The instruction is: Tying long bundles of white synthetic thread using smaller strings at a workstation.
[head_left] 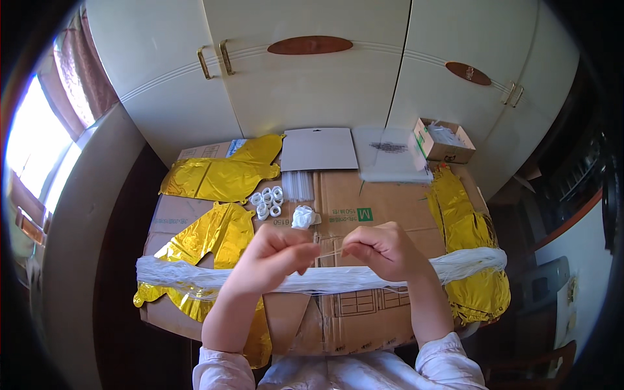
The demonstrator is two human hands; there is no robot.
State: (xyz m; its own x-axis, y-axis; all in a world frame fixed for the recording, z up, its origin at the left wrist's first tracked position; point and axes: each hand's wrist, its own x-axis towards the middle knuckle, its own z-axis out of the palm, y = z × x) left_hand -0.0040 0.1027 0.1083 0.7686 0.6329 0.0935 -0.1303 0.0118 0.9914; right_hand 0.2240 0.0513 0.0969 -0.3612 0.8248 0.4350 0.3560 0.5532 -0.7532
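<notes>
My left hand (276,257) is closed in a fist with the thumb pressed against the fingers. Facing it, my right hand (383,250) pinches with thumb and forefinger. A thin white string (329,254) stretches across the short gap between the two hands, one end in each grip. Beneath my wrists a long bundle of white strings (344,279) lies across the cardboard from left to right. Just beyond my hands sits a crumpled white wad (303,217), and left of it are several small white rolls (263,212).
Flattened cardboard (390,208) covers the table. Gold foil balloons lie at left (221,179) and right (478,292). Toward the back are clear thin tubes (298,186), a grey-white card (318,149), clear plastic bags (390,159) and a small box (448,151). Cream cabinets (305,84) stand behind.
</notes>
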